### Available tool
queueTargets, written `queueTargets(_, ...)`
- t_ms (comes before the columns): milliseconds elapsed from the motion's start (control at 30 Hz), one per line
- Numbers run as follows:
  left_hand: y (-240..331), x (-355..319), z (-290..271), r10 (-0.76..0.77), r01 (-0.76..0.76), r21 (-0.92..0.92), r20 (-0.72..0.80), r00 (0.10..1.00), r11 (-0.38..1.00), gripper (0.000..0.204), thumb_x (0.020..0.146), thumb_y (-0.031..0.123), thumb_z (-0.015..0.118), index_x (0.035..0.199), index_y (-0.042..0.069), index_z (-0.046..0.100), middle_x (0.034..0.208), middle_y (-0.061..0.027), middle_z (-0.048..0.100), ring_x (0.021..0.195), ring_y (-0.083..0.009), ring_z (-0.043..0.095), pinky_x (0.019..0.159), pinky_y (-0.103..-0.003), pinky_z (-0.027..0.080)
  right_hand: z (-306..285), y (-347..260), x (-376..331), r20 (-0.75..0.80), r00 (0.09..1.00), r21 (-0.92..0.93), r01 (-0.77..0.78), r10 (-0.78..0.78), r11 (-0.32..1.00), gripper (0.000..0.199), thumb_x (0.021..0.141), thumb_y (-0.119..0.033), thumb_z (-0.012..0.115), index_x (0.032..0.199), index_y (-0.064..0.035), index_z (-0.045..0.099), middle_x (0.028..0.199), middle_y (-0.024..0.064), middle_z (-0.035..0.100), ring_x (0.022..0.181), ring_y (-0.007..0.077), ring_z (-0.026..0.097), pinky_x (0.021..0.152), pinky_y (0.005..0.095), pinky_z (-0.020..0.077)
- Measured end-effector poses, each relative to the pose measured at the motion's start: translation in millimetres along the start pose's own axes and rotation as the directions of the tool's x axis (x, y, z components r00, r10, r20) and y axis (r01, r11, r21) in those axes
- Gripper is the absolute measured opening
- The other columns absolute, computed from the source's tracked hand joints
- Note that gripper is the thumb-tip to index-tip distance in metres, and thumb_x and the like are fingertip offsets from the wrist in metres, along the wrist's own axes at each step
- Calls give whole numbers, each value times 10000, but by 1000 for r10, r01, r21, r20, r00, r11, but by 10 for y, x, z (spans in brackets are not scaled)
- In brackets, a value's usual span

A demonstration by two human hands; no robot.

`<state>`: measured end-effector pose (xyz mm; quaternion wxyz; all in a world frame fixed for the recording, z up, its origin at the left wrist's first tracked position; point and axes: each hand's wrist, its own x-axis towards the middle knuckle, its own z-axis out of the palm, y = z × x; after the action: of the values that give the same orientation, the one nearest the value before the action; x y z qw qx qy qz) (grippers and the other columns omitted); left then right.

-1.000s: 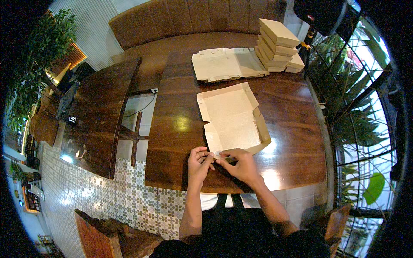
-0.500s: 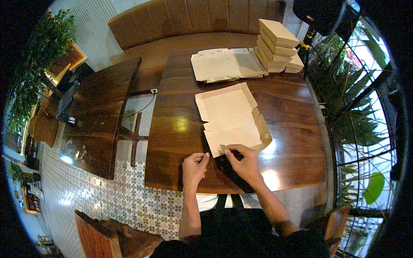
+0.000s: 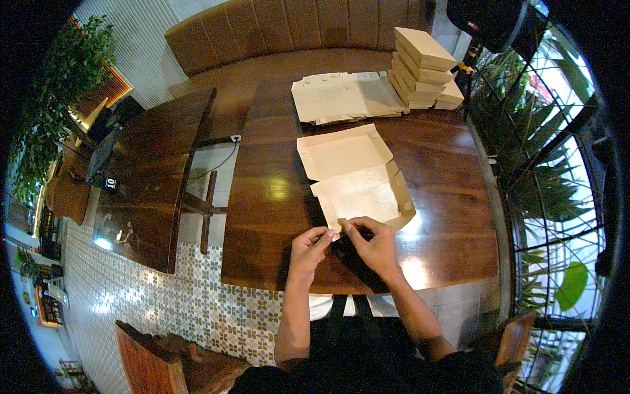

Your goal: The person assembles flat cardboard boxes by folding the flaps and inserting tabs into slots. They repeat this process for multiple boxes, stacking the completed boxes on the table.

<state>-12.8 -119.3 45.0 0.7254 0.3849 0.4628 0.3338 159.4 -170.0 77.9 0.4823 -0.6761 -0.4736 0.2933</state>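
A partly folded brown cardboard box [image 3: 364,190] lies open on the wooden table in front of me. Its lid half points away from me, and its right side wall stands up. At the near left corner, my left hand [image 3: 310,255] pinches the edge of a flap between thumb and fingers. Close beside it, my right hand [image 3: 375,248] grips the box's near edge, fingers bent over the cardboard. The fingertips partly hide the corner tabs.
Beyond the box lie flat unfolded cardboard blanks [image 3: 328,98]. Several folded boxes [image 3: 423,59] are stacked at the table's far right. A brown padded bench [image 3: 295,29] runs behind the wooden table [image 3: 262,197]. Another dark table [image 3: 147,190] stands left, wooden chairs nearby.
My left hand has moved right and up to the box corner and now pinches the flap. The box's left edge has folded upward. The right hand has barely shifted.
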Motion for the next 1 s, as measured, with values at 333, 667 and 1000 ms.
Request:
queueTargets(333,-139,42,257,259,-238,159,-125,958,958,153,961,113,772,1029,-19,738,830,-17,711,645,-54,604,555,-219,450,18,138,60,62,996,32,-63,61,997,250,979,-223,735,1063,6,791,959,172,798,863,216,759,806,351,581)
queueTargets(667,-186,39,353,298,-297,28,-165,940,954,73,959,11,726,974,-42,679,739,-50,666,531,-69,565,445,-238,435,-1,139,65,94,994,93,-67,59,993,246,972,-178,762,1081,42,781,931,78,790,831,109,696,765,283,562)
queueTargets(1000,-198,55,322,311,-314,5,-159,937,949,92,975,28,726,986,-51,682,763,-62,673,555,-84,588,461,-249,481,6,195,74,84,995,94,-68,60,993,231,960,-198,765,1071,3,794,936,122,803,841,154,730,792,325,577)
